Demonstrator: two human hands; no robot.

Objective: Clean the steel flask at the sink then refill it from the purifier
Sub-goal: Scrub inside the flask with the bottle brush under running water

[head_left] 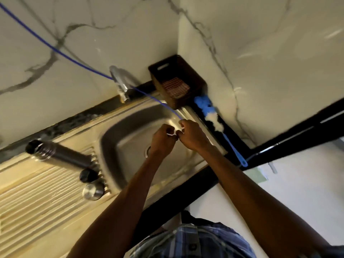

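- Both hands meet over the basin of the sink (119, 125), fingers curled in tight. The left hand (162, 141) and right hand (191, 135) touch at the fingertips, pinching a small white piece between them; what it is cannot be told.
- The thin blue tube (63, 55) runs down from the upper left, past the tap (119, 81), and ends at the right hand's fingers.
- Below the fingers the basin lies open, with the drain partly hidden by the left wrist.
- Left of the fingers, well apart, the steel flask (59, 155) lies on its side on the ribbed drainboard (37, 192), open mouth pointing away from the basin.
- Its black stopper (88, 175) and steel cap (93, 190) sit near the basin's left rim, close to the flask's base.
- Beyond the fingers, in the wall corner, a dark basket (178, 71) holds a folded checked cloth (176, 86).
- Right of the fingers, a blue bottle brush (219, 127) lies along the dark counter edge.
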